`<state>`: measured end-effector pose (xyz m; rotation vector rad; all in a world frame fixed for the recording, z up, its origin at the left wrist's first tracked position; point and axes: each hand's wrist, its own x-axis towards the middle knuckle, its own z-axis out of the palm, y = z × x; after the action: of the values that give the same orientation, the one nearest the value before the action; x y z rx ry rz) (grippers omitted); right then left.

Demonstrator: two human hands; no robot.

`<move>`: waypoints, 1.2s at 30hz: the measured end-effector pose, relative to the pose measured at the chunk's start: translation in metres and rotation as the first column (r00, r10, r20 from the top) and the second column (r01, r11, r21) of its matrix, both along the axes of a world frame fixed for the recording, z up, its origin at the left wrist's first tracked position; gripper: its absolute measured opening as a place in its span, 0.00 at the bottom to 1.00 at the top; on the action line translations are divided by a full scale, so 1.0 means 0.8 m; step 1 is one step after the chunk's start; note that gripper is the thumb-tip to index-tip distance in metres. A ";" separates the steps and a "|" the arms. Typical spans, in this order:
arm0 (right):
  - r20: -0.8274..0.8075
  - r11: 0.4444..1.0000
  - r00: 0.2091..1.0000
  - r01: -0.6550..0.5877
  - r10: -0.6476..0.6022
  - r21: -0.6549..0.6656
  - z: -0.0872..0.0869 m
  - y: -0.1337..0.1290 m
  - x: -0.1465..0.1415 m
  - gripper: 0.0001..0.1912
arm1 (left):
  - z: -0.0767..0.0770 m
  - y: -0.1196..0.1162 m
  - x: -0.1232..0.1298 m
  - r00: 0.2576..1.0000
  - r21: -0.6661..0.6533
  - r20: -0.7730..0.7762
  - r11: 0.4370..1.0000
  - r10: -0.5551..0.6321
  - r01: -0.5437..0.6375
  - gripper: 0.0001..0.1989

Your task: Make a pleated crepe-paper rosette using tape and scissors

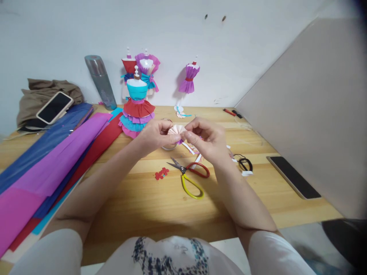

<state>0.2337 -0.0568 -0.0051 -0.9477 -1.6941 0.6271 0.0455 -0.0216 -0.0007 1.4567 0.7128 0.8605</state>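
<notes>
Between my two hands, above the middle of the table, is a pale pink pleated paper fan (176, 130) with a bit of purple under it. My left hand (156, 133) pinches its left side between thumb and fingers. On the other side, my right hand (206, 137) has its thumb and forefinger closed on the fan's edge. Below them lie scissors (185, 170) with one red and one yellow handle, blades apart. Small red paper pieces (162, 173) sit left of the blades. A roll of tape (169, 147) is partly hidden behind my left hand.
Small dress forms in crepe paper, one with a tiered skirt (138, 109) and one purple (189, 78), stand at the back. Crepe paper sheets (57, 168), a bottle (101, 82) and a phone (55, 107) are left. Another phone (292, 176) and a black hair tie (246, 164) lie right.
</notes>
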 end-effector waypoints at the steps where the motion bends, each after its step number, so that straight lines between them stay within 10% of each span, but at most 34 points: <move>1: -0.004 1.000 1.000 0.007 -0.007 -0.016 0.000 0.000 0.000 0.17 | 0.001 0.000 0.000 1.000 0.016 -0.015 1.000 0.005 -0.005 0.11; 14: -0.041 0.997 0.999 -0.020 0.016 -0.079 0.003 -0.001 0.003 0.14 | 0.009 -0.001 -0.003 0.997 0.030 -0.063 0.999 0.034 -0.032 0.08; 24: 0.349 0.881 0.934 -0.101 -0.076 0.462 0.010 -0.006 0.009 0.05 | 0.012 0.001 -0.006 0.992 0.029 -0.120 0.998 -0.043 0.047 0.10; 36: 0.085 0.985 0.994 0.048 -0.062 0.164 0.007 -0.002 0.018 0.12 | 0.006 0.009 -0.011 0.985 0.062 -0.163 0.996 -0.059 0.070 0.12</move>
<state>0.2478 -0.0586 0.0009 -0.9143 -1.7631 0.4085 0.0364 -0.0144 0.0040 1.6149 0.7581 0.7288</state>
